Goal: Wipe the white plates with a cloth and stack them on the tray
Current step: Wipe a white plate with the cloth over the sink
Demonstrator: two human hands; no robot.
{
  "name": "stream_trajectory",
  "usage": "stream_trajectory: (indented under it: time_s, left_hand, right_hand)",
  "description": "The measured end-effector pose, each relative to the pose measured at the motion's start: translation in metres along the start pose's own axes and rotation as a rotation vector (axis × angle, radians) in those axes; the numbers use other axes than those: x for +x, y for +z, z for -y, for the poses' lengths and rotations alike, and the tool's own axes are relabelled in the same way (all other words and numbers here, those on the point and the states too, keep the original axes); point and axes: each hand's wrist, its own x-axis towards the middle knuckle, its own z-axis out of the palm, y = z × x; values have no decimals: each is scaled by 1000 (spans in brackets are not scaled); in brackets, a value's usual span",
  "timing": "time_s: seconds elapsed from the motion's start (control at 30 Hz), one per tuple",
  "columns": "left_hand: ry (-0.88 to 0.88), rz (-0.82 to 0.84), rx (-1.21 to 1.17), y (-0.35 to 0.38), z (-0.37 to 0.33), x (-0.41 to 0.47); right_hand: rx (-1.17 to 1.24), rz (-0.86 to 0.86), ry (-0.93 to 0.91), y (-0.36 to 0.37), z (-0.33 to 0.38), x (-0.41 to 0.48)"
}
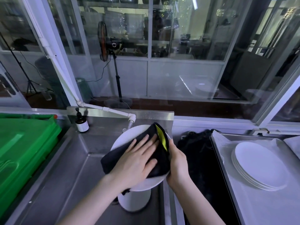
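L hand (134,161) presses cloth (112,160); R hand (177,164) grips plate (124,139)

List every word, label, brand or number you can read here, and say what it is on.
No text can be read.
White label on the pump bottle: any print is too blurred to read.
On the green crate, black cloth, plate and stacked plates: no lettering visible.
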Motion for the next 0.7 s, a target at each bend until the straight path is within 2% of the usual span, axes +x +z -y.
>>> stream_trajectory:
  time_s: [0.1, 0.17, 0.3, 0.43, 0.57, 0.7]
  left_hand:
    - [-206, 5, 18, -8, 22, 12]
    - [-235, -13, 45, -9, 25, 5]
    - [-113, -7, -6, -1, -1, -31]
    - [-13, -34, -63, 8, -31, -30]
    - [-154, -101, -31, 6, -14, 5]
    - [-330, -110, 22, -4, 21, 27]
  right_hand:
    - [12, -3, -37, 2, 0, 0]
    - [26, -60, -92, -2, 8, 3]
    - [64, -147, -163, -8, 22, 11]
    - [-21, -50, -140, -3, 17, 9]
    - [14, 43, -68, 8, 7, -5]
    - [45, 33, -47, 6, 9, -9]
